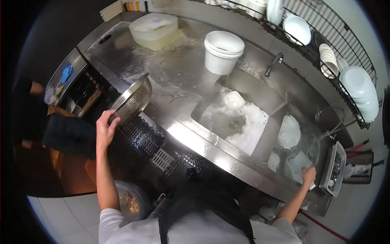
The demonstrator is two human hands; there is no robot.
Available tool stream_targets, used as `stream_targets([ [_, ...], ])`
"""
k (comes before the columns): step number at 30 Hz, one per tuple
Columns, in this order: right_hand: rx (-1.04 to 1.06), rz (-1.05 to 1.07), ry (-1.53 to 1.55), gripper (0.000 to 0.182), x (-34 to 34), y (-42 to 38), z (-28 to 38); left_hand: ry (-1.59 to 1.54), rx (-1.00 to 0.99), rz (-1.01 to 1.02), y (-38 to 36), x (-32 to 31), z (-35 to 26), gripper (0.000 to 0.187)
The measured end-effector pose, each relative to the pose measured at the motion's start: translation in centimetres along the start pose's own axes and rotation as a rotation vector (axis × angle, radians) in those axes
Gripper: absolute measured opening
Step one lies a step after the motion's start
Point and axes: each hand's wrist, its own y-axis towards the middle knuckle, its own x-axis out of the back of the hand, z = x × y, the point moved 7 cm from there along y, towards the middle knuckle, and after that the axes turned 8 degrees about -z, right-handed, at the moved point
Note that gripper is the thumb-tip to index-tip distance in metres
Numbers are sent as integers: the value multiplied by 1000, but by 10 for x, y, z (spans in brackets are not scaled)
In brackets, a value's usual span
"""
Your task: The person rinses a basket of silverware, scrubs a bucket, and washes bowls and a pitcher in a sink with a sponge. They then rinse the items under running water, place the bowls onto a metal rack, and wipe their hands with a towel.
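A perforated metal colander (136,99) is tilted on its side at the counter's left front edge, its rim gripped by my left hand (107,127). Over at the right sink, my right hand (308,175) is closed on a pale translucent container (297,164) at the front edge of the water. White items (289,132) lie in that same sink. The middle sink (219,122) holds foamy water, a white board (254,128) and a small white container (234,100).
A white bucket (223,55) and a clear tub of liquid (154,34) stand on the counter. A dish rack (337,61) hangs above, a utensil basket (335,171) sits right. A food-scrap bin (132,201) is below. Another person (36,89) stands at far left.
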Motion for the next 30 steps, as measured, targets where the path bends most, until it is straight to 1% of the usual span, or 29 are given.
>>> stream_targets([
  [2,-41,16,-94,67,-26,0,-33,131,-145,-15,21,-45,-6,20],
  [5,118,41,-166,70,-83,10,-56,317,-350,-68,50,-120,-5,23],
  [6,119,93,-187,73,-108,15,-68,353,-377,-80,61,-145,3,24],
  [9,162,49,-76,71,-136,16,-68,452,-422,-112,93,-210,9,22],
  [11,84,103,173,63,-146,21,-72,545,-450,-155,109,-243,6,19],
  [12,49,126,298,58,-150,25,-73,625,-431,-167,119,-258,8,14],
  [13,16,151,421,54,-154,29,-74,678,-390,-184,126,-272,11,13],
  [14,-154,217,802,48,-166,32,-83,730,-345,-204,135,-284,13,12],
  [15,-300,172,878,44,-173,33,-97,782,-296,-224,144,-298,17,12],
  [16,-442,128,951,40,-180,33,-111,748,-160,-124,157,-319,45,15],
  [17,-582,85,1023,37,-184,32,-123,634,-131,-97,164,-342,55,16],
  [19,-615,71,1317,41,-185,33,-127,411,-81,-54,176,-372,65,20],
  [20,-633,71,1459,44,-181,33,-126,364,-100,-59,173,-378,60,23],
  [22,-608,117,1496,45,-163,31,-117,278,-141,-74,164,-386,43,29],
  [23,-590,143,1518,45,-154,34,-111,315,-146,-36,157,-389,44,33],
  [25,-467,98,1544,48,-136,42,-99,394,-149,35,137,-387,53,43],
  [26,-405,82,1556,49,-125,44,-90,473,-39,135,125,-382,59,46],
  [27,-396,85,1563,50,-105,42,-71,548,79,236,109,-375,59,50],
  [28,-382,91,1572,51,-76,37,-40,616,206,332,91,-368,62,54],
  [29,-366,101,1583,52,-52,34,-12,636,311,358,75,-360,67,58],
  [30,-304,159,1594,54,-37,35,11,650,414,386,58,-356,73,63],
])
